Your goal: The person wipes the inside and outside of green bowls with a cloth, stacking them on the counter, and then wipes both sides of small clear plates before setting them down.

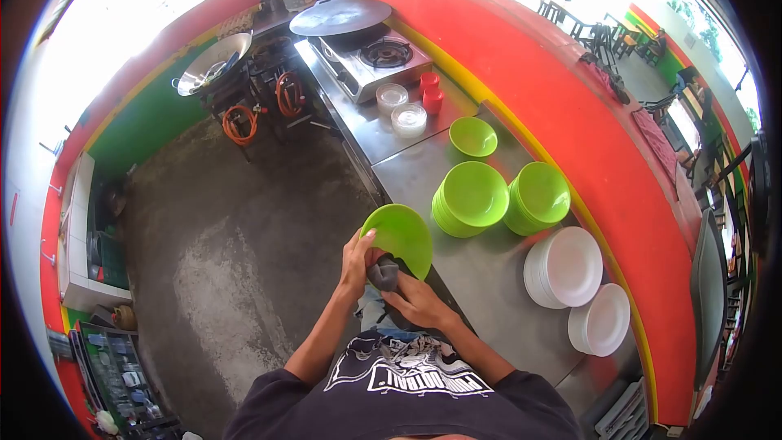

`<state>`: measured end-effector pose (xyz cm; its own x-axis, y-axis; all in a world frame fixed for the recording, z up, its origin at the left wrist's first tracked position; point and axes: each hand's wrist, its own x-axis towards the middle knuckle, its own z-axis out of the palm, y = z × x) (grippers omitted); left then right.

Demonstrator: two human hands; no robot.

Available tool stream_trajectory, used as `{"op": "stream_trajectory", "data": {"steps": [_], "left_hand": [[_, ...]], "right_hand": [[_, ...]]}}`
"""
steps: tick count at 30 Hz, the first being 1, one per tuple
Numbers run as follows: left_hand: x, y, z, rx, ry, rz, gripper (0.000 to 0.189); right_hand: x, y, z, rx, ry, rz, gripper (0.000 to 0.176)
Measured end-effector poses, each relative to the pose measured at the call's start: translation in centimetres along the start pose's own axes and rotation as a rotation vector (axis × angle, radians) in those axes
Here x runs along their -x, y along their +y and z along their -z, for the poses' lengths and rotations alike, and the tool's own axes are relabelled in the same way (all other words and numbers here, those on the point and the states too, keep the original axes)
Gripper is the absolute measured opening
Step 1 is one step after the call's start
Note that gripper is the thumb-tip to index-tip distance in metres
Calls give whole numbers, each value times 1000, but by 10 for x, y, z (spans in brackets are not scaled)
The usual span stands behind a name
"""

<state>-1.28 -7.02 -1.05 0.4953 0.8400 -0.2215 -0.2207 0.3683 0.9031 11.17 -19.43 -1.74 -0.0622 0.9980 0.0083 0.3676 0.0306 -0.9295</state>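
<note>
Green bowl point(401, 232) hangs tilted just off the steel surface's point(489, 277) near edge, the left hand point(356, 259) gripping its rim and the right hand point(419, 301) clutching a grey cloth point(384, 273) against it, near a stack of bowls point(471, 198).

Mid-frame, the bowl point(399, 236) is plain lime green with a dark grey cloth point(383, 273) against it, and the bowl stacks point(471, 198) and single bowl point(473, 137) to its upper right share that green. Lower right, the plates point(564, 266) are plain white, and near the top the cups point(430, 91) are red. The long wall point(570, 114) on the right is red with a yellow stripe along its foot, the hoses point(240, 124) at upper left are orange, and the shirt point(407, 375) at the bottom is black with a white print.
</note>
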Motion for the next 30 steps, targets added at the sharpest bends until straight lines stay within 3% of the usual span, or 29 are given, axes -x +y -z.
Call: {"op": "stream_trajectory", "data": {"steps": [1, 4, 7, 11, 17, 23, 25, 26, 29, 30], "left_hand": [[-3, -5, 7, -66, -29, 3, 38], [-1, -4, 1, -115, -84, -24, 38], [-2, 5, -5, -109, -102, -8, 40], [-16, 14, 1, -94, -135, -29, 40], [-51, 27, 14, 9, -124, -44, 42], [-60, 35, -3, 152, -166, 22, 41], [-60, 25, -6, 139, -189, 5, 41], [-59, 14, -3, -87, -125, -94, 40], [-39, 18, -24, 8, 16, -138, 39], [-42, 17, -13, 36, -33, -127, 39]], "right_hand": [[-1, -3, -2, -102, -35, -23, 44], [-15, 23, -12, -4, 121, 149, 43], [-27, 35, 9, 378, 235, 248, 43], [-27, 37, 18, 479, 304, 189, 44], [-30, 13, 34, 371, 217, 359, 41], [-48, 9, 39, 464, 400, 408, 40], [-51, 6, 37, 398, 436, 351, 40], [-53, 4, 36, 363, 453, 323, 40], [-53, -1, 27, 186, 390, 294, 37], [-49, 3, 22, 205, 385, 313, 35]]}}
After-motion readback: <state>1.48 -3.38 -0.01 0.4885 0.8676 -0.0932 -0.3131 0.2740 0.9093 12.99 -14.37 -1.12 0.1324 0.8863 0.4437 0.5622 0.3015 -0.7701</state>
